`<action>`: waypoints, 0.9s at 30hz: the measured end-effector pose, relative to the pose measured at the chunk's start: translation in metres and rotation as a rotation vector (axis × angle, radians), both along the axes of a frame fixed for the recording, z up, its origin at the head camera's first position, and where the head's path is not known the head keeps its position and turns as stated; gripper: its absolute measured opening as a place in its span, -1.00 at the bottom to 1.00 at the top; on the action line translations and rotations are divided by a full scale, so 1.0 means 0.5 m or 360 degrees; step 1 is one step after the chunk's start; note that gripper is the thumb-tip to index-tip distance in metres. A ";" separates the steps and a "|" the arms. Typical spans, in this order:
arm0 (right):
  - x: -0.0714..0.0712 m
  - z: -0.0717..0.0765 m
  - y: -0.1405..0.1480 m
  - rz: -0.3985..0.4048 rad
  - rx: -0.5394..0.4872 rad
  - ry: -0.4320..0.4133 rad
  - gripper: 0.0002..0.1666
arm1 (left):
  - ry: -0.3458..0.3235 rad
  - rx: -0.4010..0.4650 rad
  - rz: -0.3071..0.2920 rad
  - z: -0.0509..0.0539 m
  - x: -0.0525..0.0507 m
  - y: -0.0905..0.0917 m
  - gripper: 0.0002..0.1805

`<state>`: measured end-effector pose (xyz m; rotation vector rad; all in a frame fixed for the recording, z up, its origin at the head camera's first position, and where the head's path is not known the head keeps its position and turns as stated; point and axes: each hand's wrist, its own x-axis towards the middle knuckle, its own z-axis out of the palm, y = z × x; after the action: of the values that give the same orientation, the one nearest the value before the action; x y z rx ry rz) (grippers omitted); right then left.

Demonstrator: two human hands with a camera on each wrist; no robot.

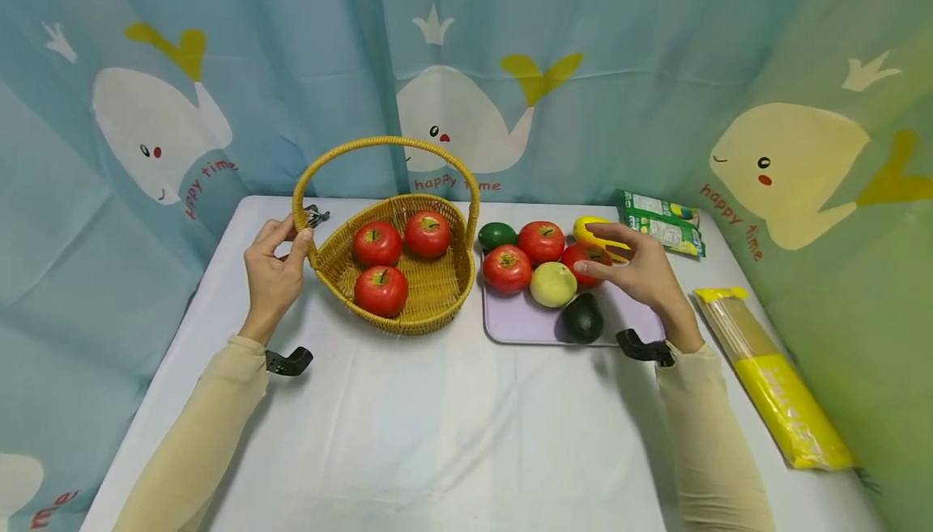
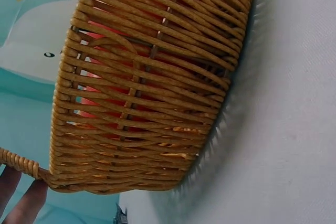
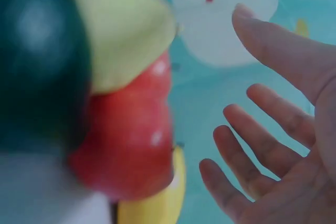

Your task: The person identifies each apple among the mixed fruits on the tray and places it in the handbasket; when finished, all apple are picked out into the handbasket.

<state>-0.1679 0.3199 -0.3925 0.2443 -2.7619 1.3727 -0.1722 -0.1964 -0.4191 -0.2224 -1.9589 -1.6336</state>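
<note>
My left hand grips the left foot of the arched handle on a wicker basket; its fingers show at the handle in the left wrist view. Three red apples lie inside the basket. Over the right part of a lilac tray, my right hand hovers with fingers spread and nothing held. Below it is a red apple, apart from the fingers. Two more red apples, a pale yellow-green fruit and a dark green avocado are on the tray.
A green fruit and a partly hidden yellow fruit sit at the tray's back. Green packets lie behind right. A yellow noodle-like packet lies at the right edge. Curtains stand close behind the table.
</note>
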 end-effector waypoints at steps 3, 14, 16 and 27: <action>-0.009 -0.018 0.020 0.0009 0.0079 0.0013 -0.22 | -0.0007 -0.0024 0.0020 0.016 0.012 -0.001 -0.66; -0.042 -0.076 0.040 0.0023 0.0168 -0.0040 -0.19 | -0.0026 -0.0035 0.0062 0.023 0.019 -0.010 -0.68; -0.041 -0.076 0.045 0.0002 0.0185 -0.0045 -0.18 | -0.0028 -0.0039 0.0056 0.024 0.017 -0.005 -0.68; -0.025 -0.083 0.056 -0.0080 0.0260 -0.0040 -0.13 | -0.0011 -0.0084 0.0105 0.025 0.014 0.014 -0.71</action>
<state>-0.1807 0.3480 -0.4339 0.1637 -2.8825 1.1485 -0.1652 -0.1892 -0.4064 -0.1706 -1.9951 -1.5441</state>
